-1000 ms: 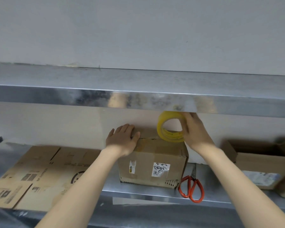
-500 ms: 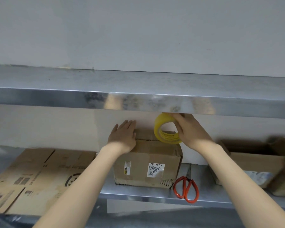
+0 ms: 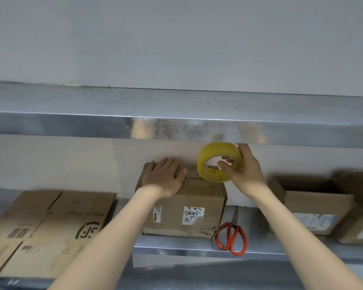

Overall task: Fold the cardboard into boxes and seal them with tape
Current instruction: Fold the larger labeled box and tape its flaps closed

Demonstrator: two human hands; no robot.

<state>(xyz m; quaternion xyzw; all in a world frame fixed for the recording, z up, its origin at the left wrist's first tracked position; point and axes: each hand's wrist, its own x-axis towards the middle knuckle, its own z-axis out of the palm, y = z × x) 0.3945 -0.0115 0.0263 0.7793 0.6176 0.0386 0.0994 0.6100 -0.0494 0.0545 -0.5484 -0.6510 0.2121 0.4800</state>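
Note:
A closed brown cardboard box with white labels on its front stands on the metal shelf. My left hand lies flat on the left part of the box top, fingers straight. My right hand grips a yellow tape roll that stands on edge on the box top at its far right, thumb through the roll's hole. Flattened cardboard lies on the shelf to the left.
Red-handled scissors lie on the shelf just right of the box. Open cardboard boxes stand further right. An upper metal shelf hangs low over the tape roll and my right hand. A pale wall is behind.
The view shifted slightly. My right hand turned the tape roll and now has its thumb through the hole. My left hand stays flat on the box top.

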